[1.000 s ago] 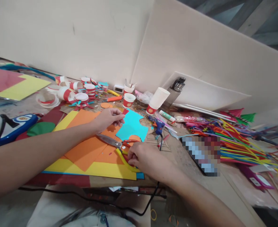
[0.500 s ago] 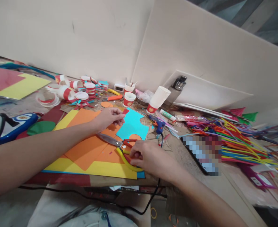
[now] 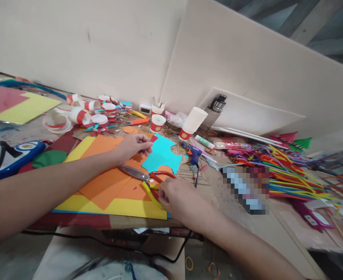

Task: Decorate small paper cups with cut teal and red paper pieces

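Observation:
My left hand (image 3: 134, 147) is closed in a pinch on a small red paper piece (image 3: 154, 138), above the orange paper. My right hand (image 3: 178, 200) is on the handles of a pair of scissors (image 3: 144, 176) with one red-orange and one yellow handle; its curled fingers cover part of the loops. The scissors lie over orange sheets (image 3: 101, 186) and a yellow sheet (image 3: 124, 208), blades pointing left. Beyond them lies a turquoise sheet (image 3: 161, 153) with curved cut-outs, and an orange round piece (image 3: 164, 169) is partly hidden beside the handles.
Behind the sheets stand a paper cup (image 3: 157, 123), a leaning cup stack (image 3: 195, 120) and a bottle (image 3: 212, 114). Cup crafts (image 3: 100, 120) crowd the back left. A blue glue gun (image 3: 194, 155), a blurred-out flat object (image 3: 244, 190) and colourful pipe cleaners (image 3: 290, 179) lie right.
My right hand has shifted left and covers more of the scissor handles. The scissors and my left hand with the red paper piece stay nearly in place. The view has shifted slightly.

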Tool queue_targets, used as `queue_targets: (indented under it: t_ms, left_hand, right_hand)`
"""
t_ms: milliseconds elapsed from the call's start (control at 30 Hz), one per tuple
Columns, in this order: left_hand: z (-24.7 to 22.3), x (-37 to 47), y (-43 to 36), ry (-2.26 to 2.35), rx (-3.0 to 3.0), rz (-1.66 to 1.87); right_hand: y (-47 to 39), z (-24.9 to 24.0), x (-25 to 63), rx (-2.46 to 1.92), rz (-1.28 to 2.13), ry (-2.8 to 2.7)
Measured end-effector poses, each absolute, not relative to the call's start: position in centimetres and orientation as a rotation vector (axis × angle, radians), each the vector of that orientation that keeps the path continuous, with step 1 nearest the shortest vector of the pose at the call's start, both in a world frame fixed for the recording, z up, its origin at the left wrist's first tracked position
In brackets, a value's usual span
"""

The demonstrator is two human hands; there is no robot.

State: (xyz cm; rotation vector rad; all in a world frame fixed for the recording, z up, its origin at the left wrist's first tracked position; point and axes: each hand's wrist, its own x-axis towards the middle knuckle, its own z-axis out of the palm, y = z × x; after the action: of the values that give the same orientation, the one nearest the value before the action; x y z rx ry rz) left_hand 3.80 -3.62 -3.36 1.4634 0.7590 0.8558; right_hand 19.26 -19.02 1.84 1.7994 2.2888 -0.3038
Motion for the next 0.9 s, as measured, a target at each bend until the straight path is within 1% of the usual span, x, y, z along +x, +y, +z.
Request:
queue_targets:
  t_ms: [167,267,400,500,600,767,900]
  left_hand:
    - [-3.5,3.8,-3.5,0.738,1.464,0.873]
    - [-3.5,3.8,-3.5,0.732,1.457,0.880]
    - [-3.2,3.9,-3.8,0.731,1.416,0.882]
    - [-3.1,4.1,-4.1,0.717,1.355,0.871]
    - [-3.0,4.3,-4.4,0.687,1.325,0.832]
    - [-2.7,4.6,-5.2,0.658,1.240,0.751]
    - [-2.7,5.1,-5.9,0.665,1.155,0.704]
  right_hand:
    - [-18.8,2.3,20.8,1.910,-0.467,2.401]
    - [-18.3,3.2,22.2,1.983,-0.643,2.484]
    - [-16.7,3.3,23.7,2.065,-1.009,2.556]
    - [-15.1,2.3,24.1,2.155,-1.373,2.560]
    - [-14.0,1.1,23.9,2.208,-1.596,2.617]
    - [-14.0,0.7,23.0,2.210,-1.701,2.579]
    - [-13.9,0.5,22.2,2.406,-1.734,2.543]
